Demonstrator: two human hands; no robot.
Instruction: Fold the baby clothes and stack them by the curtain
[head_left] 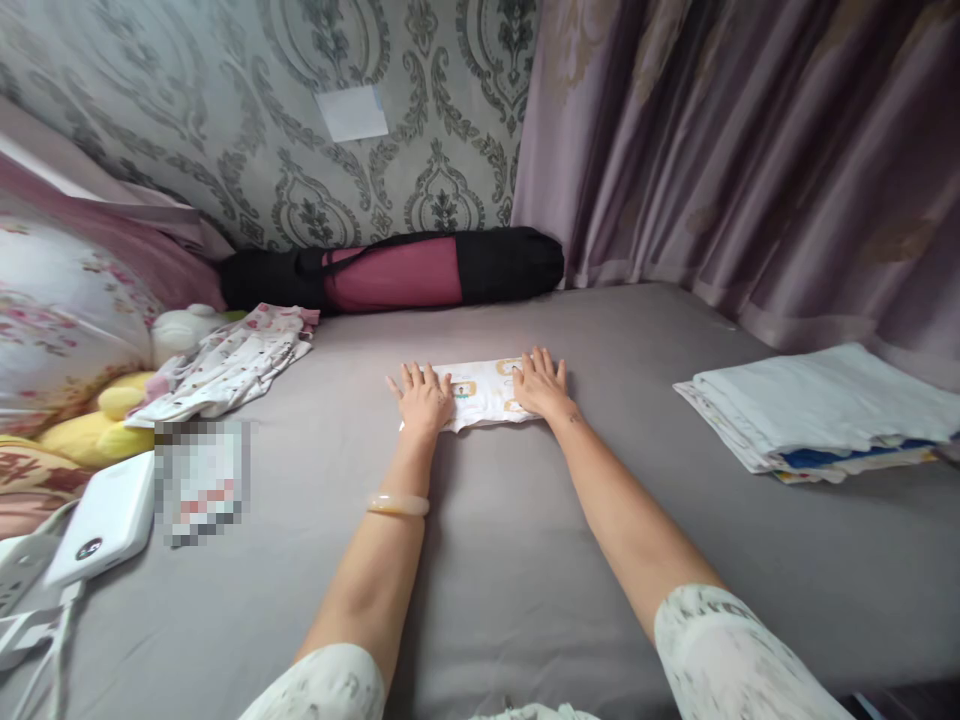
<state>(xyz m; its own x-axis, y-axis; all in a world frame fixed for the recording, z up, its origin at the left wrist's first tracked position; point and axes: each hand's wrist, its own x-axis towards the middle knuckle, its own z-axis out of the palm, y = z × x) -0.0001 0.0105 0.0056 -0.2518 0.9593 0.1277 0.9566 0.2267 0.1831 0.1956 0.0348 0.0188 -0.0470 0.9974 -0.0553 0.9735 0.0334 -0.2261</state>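
A small folded white cloth (484,392) with yellow-orange prints lies flat on the grey bed sheet (510,560). My left hand (424,397) rests palm down over its left end, fingers spread. On the right end lies my right hand (540,382), also palm down with the fingers stretched out. Both hands press on the cloth without gripping it, and they hide its two ends. A pale bangle (397,504) circles my left forearm.
Folded light cloths (817,400) are stacked at the right. Patterned clothes (232,360), a yellow plush toy (105,425) and a white power bank (105,520) with a cable lie at the left. A black and maroon long bag (397,272) sits against the wall.
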